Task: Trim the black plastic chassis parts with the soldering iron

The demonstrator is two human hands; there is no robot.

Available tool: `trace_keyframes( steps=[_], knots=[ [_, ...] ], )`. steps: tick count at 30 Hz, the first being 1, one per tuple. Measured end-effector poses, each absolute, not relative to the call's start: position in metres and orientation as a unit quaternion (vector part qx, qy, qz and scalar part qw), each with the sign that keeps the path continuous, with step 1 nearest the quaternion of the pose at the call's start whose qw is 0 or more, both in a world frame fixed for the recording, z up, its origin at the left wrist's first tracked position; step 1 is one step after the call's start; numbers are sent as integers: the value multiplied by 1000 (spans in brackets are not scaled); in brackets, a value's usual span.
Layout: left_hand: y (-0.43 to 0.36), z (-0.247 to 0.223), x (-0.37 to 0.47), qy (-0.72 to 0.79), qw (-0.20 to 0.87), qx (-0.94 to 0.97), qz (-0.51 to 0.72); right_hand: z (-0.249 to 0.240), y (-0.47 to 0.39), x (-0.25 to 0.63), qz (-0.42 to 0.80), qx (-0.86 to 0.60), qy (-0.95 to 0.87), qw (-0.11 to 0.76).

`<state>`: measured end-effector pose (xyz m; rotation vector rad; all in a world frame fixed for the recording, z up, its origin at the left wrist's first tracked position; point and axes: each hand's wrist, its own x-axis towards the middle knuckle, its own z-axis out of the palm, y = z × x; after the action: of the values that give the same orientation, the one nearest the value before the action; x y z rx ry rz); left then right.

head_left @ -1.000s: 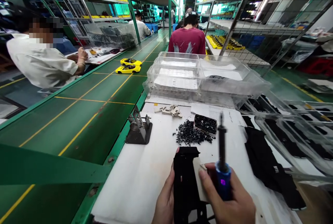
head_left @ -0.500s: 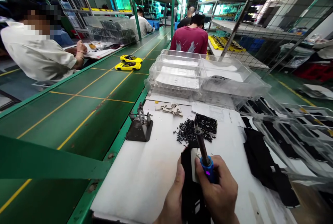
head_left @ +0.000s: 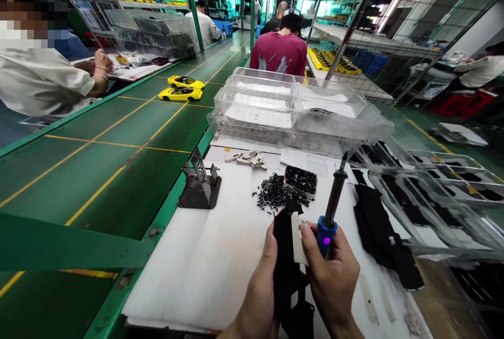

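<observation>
My left hand is closed around the side of a long black part, held over the white worktop. A flat cream-coloured piece lies along the part's right side, and the thumb of my right hand presses near its upper end. The same right hand grips a soldering iron by its blue handle, where a purple light shows. The iron's tip points up, clear of the black part. Just beyond the part is a heap of small black pieces beside a small box full of them.
A metal iron stand is on the left. Cream-coloured pieces lie behind the heap, before stacked clear trays. More black parts lie at right. Two yellow toy cars sit on the green conveyor; co-workers sit beyond.
The soldering iron has swung right, its tip now away from the black part. The cream-coloured piece shows more fully. My view has shifted slightly to the right.
</observation>
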<state>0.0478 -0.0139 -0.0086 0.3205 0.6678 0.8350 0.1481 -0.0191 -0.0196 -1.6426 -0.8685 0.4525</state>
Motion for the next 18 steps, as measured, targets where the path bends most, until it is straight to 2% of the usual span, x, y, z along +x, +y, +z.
trace_keyframes(
  steps=[3,7,15,18],
  knots=[
    [-15,0,46,306,871,122,363,-23,-21,149,179,-698,-359,593],
    [-17,5,46,286,868,112,391,-28,-23,150,150,-691,-388,591],
    [-16,5,42,323,850,120,398,-26,-22,150,219,-696,-370,575],
    [-16,7,41,321,847,122,406,-26,-22,147,198,-703,-376,571]
  ],
)
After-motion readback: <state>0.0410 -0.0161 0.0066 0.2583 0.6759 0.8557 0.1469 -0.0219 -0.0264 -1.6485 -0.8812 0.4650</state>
